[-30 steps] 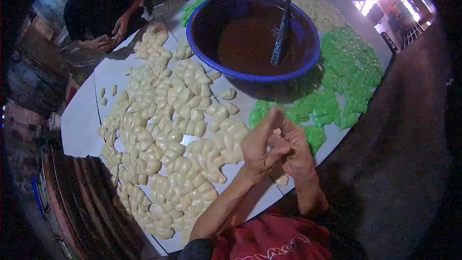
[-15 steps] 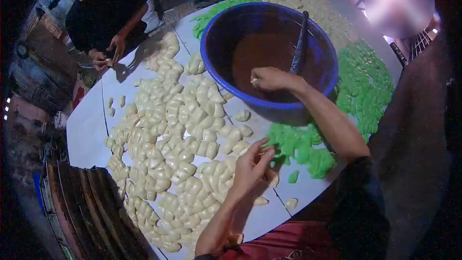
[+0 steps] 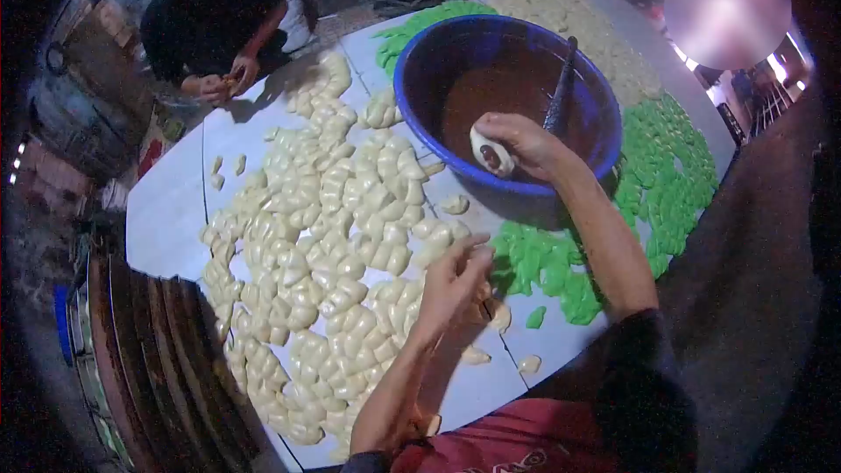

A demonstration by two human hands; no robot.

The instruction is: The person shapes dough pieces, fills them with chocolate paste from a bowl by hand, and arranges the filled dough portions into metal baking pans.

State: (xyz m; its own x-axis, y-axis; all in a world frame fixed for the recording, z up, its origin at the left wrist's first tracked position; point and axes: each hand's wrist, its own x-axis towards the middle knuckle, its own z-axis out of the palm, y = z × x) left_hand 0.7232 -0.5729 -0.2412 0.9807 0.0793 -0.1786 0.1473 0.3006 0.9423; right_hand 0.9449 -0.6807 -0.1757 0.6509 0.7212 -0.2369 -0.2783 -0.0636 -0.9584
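My right hand [image 3: 531, 144] is over the near side of a large blue tub [image 3: 517, 186], closed around a white piece of dough [image 3: 483, 142] with brown filling showing in it. A brown paste [image 3: 482, 92] lies inside the tub, and a dark-handled utensil [image 3: 561, 92] leans against its far right wall. Low above the table, my left hand [image 3: 451, 291] has its fingers loosely apart; nothing shows in it. It is between many cream dough pieces [image 3: 324, 210] and a cluster of green dough pieces [image 3: 543, 258].
Across the white table [image 3: 166, 210], a person [image 3: 215, 17] in a dark top handles a small piece. More green dough [image 3: 666, 175] and a pale spread of pieces [image 3: 596, 35] lie to the right and back. Stacked dark trays [image 3: 149, 350] stand at the left.
My right hand has risen a little from inside the tub and turned, so the white dough with brown filling shows. My left hand has hardly moved. The view has shifted slightly.
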